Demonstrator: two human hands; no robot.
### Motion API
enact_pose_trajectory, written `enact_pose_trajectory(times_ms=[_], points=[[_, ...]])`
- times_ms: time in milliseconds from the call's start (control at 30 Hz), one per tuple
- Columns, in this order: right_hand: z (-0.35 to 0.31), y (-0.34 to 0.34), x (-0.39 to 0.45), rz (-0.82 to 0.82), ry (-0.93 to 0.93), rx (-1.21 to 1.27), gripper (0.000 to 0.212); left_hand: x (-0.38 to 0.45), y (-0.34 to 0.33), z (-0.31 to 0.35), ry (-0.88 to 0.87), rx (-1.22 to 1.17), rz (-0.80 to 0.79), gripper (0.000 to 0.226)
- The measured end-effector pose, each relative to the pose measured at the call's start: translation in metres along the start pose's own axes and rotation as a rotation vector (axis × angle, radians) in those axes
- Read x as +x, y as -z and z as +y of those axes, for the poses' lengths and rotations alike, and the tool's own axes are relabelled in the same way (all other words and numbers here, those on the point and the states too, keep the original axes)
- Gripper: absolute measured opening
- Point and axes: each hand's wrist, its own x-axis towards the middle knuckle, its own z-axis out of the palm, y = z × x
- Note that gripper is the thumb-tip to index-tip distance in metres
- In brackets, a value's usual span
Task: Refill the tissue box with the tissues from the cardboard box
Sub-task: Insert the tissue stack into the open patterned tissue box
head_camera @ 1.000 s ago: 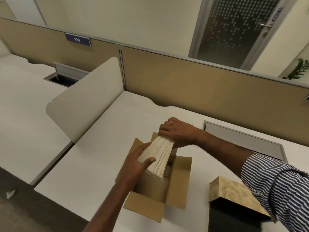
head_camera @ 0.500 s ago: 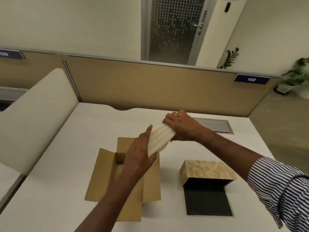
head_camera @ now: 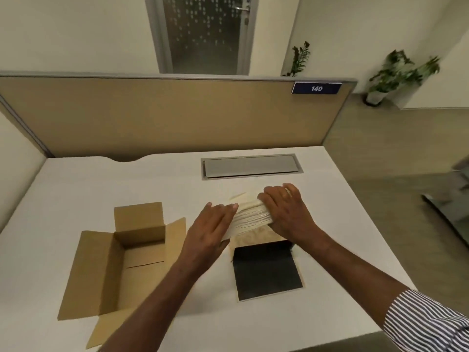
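A thick stack of cream tissues [head_camera: 250,218] is held between both hands just above the tissue box [head_camera: 256,238]. My left hand [head_camera: 210,229] presses flat against the stack's left end. My right hand [head_camera: 284,212] wraps over its right end. The tissue box is wood-patterned and mostly hidden under the stack; its black-lined lid [head_camera: 266,270] lies open flat toward me. The brown cardboard box [head_camera: 142,250] stands on the desk to the left with its flaps spread and its inside bare.
The white desk [head_camera: 76,189] ends in a tan partition [head_camera: 177,115] at the back and a side divider at the left. A grey cable-tray cover [head_camera: 250,166] is set into the desk behind the hands. The desk's right edge drops to the floor.
Both hands have carried the tissue stack out of the cardboard box and to the right, over the tissue box. The view has swung right, and the cardboard box now shows no tissues inside.
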Motion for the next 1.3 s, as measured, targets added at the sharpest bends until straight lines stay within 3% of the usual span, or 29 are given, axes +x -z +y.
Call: enact_pose_trajectory(times_ms=[100, 333, 433, 533, 667, 800, 900, 1133, 1300], points=[[0.010, -0.006, -0.034, -0.031, -0.035, 0.029, 0.073, -0.003, -0.019, 0.014, -0.036, 0.025, -0.034, 0.092], [0.033, -0.024, -0.095, -0.047, -0.011, 0.111, 0.067, -0.007, -0.039, 0.046, -0.024, -0.091, -0.138, 0.097], [0.039, -0.034, -0.119, -0.065, -0.008, 0.180, 0.066, -0.015, -0.045, 0.061, 0.065, -0.168, -0.237, 0.104], [0.042, -0.041, -0.140, -0.099, 0.014, 0.286, 0.070, -0.028, -0.050, 0.070, 0.183, -0.293, -0.318, 0.097], [0.047, -0.043, -0.151, -0.299, -0.046, 0.566, 0.081, -0.046, -0.057, 0.077, 0.424, -0.595, -0.331, 0.085], [0.056, -0.053, -0.151, -0.546, -0.251, 0.970, 0.078, -0.058, -0.069, 0.076, 0.743, -0.878, -0.322, 0.086], [0.059, -0.065, -0.149, -0.626, -0.464, 1.218, 0.073, -0.063, -0.079, 0.071, 0.929, -0.966, -0.334, 0.087], [0.043, -0.101, -0.164, -0.553, -0.909, 1.455, 0.061, -0.070, -0.102, 0.066, 1.274, -1.049, -0.233, 0.052], [0.030, -0.119, -0.170, -0.498, -1.111, 1.497, 0.064, -0.073, -0.119, 0.063, 1.444, -1.007, -0.175, 0.059]])
